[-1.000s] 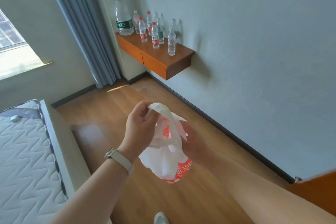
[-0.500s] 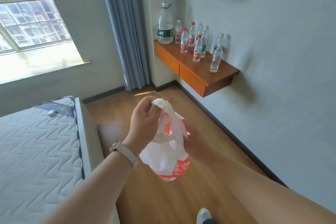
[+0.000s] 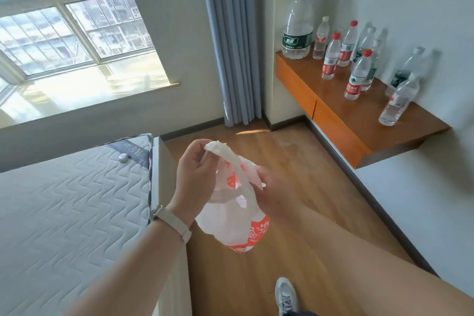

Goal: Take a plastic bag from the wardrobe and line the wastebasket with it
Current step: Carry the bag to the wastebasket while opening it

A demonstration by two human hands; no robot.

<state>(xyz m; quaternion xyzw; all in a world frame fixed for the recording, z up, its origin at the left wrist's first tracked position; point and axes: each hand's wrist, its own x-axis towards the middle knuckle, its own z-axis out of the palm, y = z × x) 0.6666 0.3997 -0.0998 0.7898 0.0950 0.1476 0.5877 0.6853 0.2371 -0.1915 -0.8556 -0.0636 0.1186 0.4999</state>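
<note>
A white plastic bag (image 3: 234, 223) with orange-red print hangs crumpled between my hands above the wooden floor. My left hand (image 3: 196, 177), with a beige watch strap on the wrist, pinches one twisted handle loop at the top. My right hand (image 3: 269, 192) grips the bag's side just to the right, partly hidden behind the plastic. No wastebasket and no wardrobe are in view.
A bare quilted mattress (image 3: 69, 208) on a bed frame fills the left. A wall-mounted wooden desk (image 3: 359, 120) at right carries several water bottles. Grey curtain (image 3: 230, 41) and window lie ahead. My shoe (image 3: 286, 296) is on the floor below.
The view has swung left and advanced: window and mattress take up more of the frame, the desk has shifted right. Both hands still hold the bag in the same way.
</note>
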